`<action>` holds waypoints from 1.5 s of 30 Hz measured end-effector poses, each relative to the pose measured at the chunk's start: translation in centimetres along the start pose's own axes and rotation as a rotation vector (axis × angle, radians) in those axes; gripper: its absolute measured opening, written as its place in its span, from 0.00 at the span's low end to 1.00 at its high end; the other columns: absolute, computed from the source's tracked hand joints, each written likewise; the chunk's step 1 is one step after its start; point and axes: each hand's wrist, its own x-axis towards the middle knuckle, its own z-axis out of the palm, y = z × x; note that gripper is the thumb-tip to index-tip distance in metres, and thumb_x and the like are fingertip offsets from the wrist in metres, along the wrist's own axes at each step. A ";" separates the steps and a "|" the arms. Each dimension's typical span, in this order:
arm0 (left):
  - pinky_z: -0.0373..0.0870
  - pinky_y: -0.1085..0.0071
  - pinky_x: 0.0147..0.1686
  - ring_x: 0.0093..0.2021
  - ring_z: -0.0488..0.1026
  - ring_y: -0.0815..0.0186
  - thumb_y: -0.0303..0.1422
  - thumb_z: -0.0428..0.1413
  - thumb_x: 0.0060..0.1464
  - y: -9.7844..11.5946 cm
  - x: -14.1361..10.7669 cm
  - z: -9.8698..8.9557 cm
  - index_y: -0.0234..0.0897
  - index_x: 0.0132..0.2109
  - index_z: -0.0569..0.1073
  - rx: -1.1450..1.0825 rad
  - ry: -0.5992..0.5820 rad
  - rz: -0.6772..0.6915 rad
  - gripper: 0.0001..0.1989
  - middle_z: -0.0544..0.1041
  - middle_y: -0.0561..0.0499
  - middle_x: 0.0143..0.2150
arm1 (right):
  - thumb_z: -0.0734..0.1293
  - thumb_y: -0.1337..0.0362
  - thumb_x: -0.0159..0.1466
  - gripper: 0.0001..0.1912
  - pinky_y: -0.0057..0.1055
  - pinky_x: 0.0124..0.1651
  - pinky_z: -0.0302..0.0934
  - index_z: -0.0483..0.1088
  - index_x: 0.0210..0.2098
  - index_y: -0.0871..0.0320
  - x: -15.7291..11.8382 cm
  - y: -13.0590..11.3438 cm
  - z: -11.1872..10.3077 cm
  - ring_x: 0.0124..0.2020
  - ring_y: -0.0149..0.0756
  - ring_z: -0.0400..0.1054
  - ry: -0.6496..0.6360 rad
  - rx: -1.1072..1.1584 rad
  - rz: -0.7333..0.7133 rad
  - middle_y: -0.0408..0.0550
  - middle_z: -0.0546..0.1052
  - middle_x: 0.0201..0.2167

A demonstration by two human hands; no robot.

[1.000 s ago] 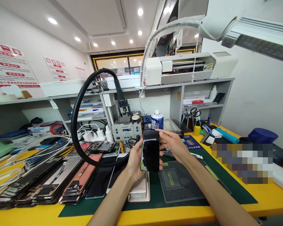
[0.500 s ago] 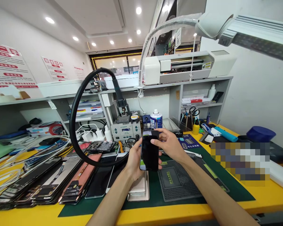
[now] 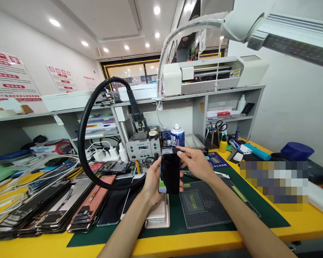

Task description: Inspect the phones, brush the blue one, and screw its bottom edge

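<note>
A black smartphone (image 3: pixel 170 173) is held up, tilted, over the work mat, its glossy screen facing me. My left hand (image 3: pixel 152 182) wraps round it from the left and below, with fingertips showing past its right edge. With thumb and forefinger closed at the phone's top right corner, my right hand (image 3: pixel 195 161) grips that edge. Below the phone lies a small stack of gold and white phones (image 3: pixel 157 216). To its right, a dark grey perforated pad (image 3: pixel 207 206) rests on the green mat.
Stacked phone screens (image 3: pixel 59 206) fill the left of the yellow table (image 3: pixel 316 229). A thick black hose (image 3: pixel 82 143) loops up from the hot-air station (image 3: pixel 143 147). Behind the phone stands a blue and white spray can (image 3: pixel 177 135). A lamp (image 3: pixel 290 39) hangs at upper right.
My right thumb has slid from the upper part of the screen to the phone's top right edge. The left hand still holds the phone in nearly the same place.
</note>
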 end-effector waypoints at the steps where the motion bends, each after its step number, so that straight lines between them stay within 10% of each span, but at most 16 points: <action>1: 0.77 0.53 0.33 0.30 0.78 0.52 0.52 0.45 0.64 0.1 0.0 0.1 0.26 0.52 0.74 -0.003 0.009 0.000 0.31 0.78 0.37 0.37 | 0.62 0.56 0.69 0.25 0.30 0.31 0.71 0.69 0.61 0.61 0.1 0.2 0.0 0.31 0.35 0.74 0.021 -0.006 -0.013 0.49 0.81 0.33; 13: 0.78 0.55 0.29 0.27 0.78 0.54 0.49 0.44 0.65 0.3 -0.2 0.5 0.29 0.49 0.76 -0.044 0.048 0.044 0.28 0.79 0.39 0.34 | 0.68 0.49 0.64 0.20 0.28 0.26 0.71 0.74 0.32 0.61 0.7 0.7 -0.5 0.28 0.38 0.76 0.155 0.072 0.018 0.52 0.80 0.29; 27: 0.77 0.53 0.35 0.31 0.78 0.53 0.51 0.46 0.63 -0.1 -0.2 0.2 0.26 0.56 0.73 0.007 0.013 0.009 0.32 0.78 0.37 0.37 | 0.69 0.51 0.63 0.21 0.28 0.27 0.71 0.78 0.47 0.60 0.3 0.2 -0.3 0.31 0.36 0.74 0.087 0.144 0.057 0.49 0.80 0.33; 45: 0.76 0.57 0.35 0.31 0.77 0.54 0.55 0.40 0.64 -0.6 -0.1 -0.2 0.24 0.51 0.75 0.052 -0.084 -0.060 0.37 0.77 0.37 0.35 | 0.72 0.48 0.58 0.19 0.30 0.28 0.68 0.72 0.28 0.60 0.4 0.3 -0.1 0.28 0.35 0.70 0.052 0.293 0.147 0.45 0.74 0.25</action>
